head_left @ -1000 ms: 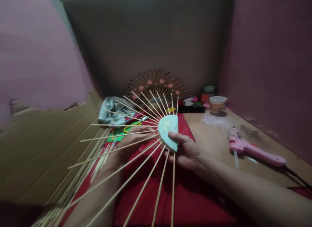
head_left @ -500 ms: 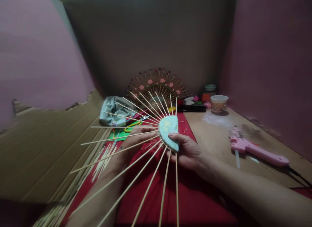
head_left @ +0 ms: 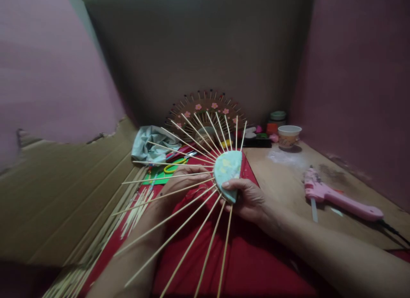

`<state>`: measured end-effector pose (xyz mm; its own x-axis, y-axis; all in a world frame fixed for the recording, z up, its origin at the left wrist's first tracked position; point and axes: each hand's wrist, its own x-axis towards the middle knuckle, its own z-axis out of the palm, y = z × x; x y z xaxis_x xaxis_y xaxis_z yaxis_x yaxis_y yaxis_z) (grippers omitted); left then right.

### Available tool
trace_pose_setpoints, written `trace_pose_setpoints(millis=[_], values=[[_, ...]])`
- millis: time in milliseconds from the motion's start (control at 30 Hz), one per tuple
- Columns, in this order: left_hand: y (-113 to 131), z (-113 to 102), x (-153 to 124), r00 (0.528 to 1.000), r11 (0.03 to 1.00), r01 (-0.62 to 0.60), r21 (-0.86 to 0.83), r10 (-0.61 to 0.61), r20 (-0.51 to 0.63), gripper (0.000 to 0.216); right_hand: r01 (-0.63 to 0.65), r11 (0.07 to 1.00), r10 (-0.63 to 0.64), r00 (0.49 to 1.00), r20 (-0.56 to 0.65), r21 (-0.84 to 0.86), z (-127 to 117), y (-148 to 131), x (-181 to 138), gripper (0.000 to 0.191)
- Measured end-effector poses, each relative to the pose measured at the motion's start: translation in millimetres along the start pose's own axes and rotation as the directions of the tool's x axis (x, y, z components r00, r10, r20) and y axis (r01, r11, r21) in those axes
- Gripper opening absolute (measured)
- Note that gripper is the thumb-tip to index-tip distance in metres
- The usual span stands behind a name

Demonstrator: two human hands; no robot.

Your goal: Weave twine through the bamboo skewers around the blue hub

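Note:
My right hand point(head_left: 248, 197) grips a pale blue half-disc point(head_left: 228, 172) with yellowish patches, thumb on its front face and fingers behind its lower end. From the curved rim of the half-disc, several thin wooden sticks point(head_left: 181, 234) fan out up, left and down. Behind the left-hand sticks is my left hand point(head_left: 187, 178), its fingers bent together and pointing at the rim. Sticks cover part of those fingers, so what they pinch is hidden.
A pink glue gun point(head_left: 339, 200) lies on the board at right, near a paper cup point(head_left: 289, 138). A decorated stick fan point(head_left: 205, 105) stands at the back. Yellow-handled scissors point(head_left: 174, 165), crumpled cloth point(head_left: 153, 144) and loose sticks point(head_left: 136, 214) are at left.
The half-disc has shifted slightly right and turned a little clockwise; its upper sticks now lean further right and the lower ones further left. My right hand still grips it.

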<state>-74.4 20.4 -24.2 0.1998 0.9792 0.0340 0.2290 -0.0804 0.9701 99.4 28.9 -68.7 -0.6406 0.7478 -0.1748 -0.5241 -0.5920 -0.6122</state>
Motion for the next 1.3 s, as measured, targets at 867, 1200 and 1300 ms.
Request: trace_pose_setpoints(millis=[867, 1200, 1300], values=[[1.2, -92.6, -53.0, 0.971, 0.981, -0.185, 0.062, 0.193, -0.142, 0.007, 0.204, 0.965, -0.176, 0.97, -0.169, 0.162, 1.1, -3.6, 5.0, 0.029], [1.1, -100.8, -53.5, 0.881, 0.979, -0.197, -0.052, 0.153, -0.448, 0.006, 0.224, 0.97, -0.205, 0.964, -0.169, 0.097, -2.0, -1.9, 5.8, 0.029], [-0.9, -106.6, -47.4, 0.88, 0.99, -0.108, -0.086, 0.055, -0.472, 0.011, 0.179, 0.98, -0.167, 0.977, -0.13, 0.083, -2.5, -1.5, 4.3, 0.026]])
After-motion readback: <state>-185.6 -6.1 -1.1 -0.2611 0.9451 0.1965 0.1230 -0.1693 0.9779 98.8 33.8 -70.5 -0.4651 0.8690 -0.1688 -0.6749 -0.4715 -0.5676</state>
